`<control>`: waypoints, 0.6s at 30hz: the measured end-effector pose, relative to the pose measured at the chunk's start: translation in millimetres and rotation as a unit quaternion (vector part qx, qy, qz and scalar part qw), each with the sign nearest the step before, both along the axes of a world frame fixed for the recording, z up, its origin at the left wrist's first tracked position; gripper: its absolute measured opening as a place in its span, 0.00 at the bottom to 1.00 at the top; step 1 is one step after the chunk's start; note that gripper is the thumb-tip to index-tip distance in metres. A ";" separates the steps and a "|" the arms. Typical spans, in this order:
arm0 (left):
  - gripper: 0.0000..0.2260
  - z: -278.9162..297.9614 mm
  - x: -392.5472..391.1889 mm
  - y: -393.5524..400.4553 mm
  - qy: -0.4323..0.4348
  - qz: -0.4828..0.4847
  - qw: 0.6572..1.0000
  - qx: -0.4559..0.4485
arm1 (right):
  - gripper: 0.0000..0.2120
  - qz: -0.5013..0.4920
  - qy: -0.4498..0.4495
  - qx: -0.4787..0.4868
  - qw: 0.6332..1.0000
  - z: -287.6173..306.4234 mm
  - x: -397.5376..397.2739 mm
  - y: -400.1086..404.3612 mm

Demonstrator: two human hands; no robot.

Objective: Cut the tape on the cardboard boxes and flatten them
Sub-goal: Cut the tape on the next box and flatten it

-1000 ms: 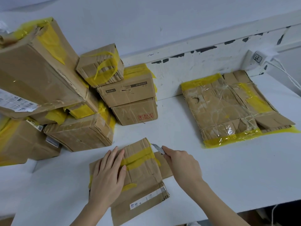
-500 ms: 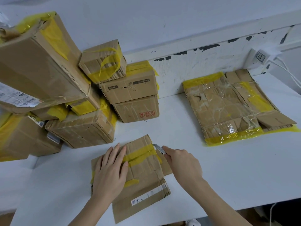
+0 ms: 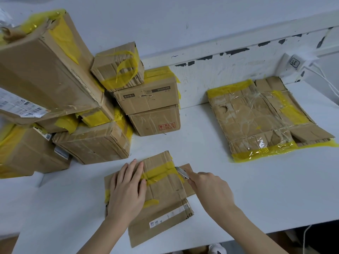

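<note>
A small flattened cardboard box [image 3: 165,200] with a strip of yellow tape [image 3: 161,173] lies near the table's front edge. My left hand [image 3: 126,191] presses flat on its left half, fingers straight. My right hand [image 3: 211,191] grips a small utility knife [image 3: 182,173]. The blade tip touches the right end of the yellow tape at the box's edge.
A pile of several taped boxes [image 3: 91,142] stands at the left and back left. Flattened cardboard [image 3: 256,116] with yellow and clear tape lies at the right on the white table [image 3: 256,189]. A white charger with cables [image 3: 295,63] sits on the back ledge.
Both hands stay on the flattened box. The knife blade has stayed at the tape's right end with only a slight shift; the camera view drifted a little.
</note>
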State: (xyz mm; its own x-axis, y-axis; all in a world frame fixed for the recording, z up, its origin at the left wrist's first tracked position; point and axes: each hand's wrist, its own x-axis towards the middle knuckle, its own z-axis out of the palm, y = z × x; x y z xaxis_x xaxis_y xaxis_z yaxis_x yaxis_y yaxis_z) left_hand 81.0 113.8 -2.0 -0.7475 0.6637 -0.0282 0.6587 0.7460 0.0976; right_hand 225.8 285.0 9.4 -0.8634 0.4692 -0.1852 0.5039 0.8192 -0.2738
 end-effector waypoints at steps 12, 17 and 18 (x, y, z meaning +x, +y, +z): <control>0.27 1.7 0.3 1.6 0.001 -0.001 1.000 0.002 | 0.14 0.008 -0.002 -0.002 1.000 -0.9 23.6 -14.1; 0.28 1.9 0.4 1.2 0.002 -0.002 1.000 0.007 | 0.14 -0.038 0.046 -0.063 0.996 -8.6 28.8 -3.3; 0.27 1.3 0.1 1.2 0.001 0.000 1.000 0.006 | 0.16 -0.073 0.061 -0.088 0.992 -15.9 29.7 1.1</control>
State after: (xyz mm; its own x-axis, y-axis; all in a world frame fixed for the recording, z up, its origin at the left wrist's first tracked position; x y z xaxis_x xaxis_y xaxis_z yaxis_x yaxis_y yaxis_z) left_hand 81.1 115.0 -0.7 -0.7474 0.6641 -0.0184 0.6591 0.7447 0.1049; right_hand 255.5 286.1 -6.5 -0.8097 0.5604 -0.1741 0.5681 0.6744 -0.4716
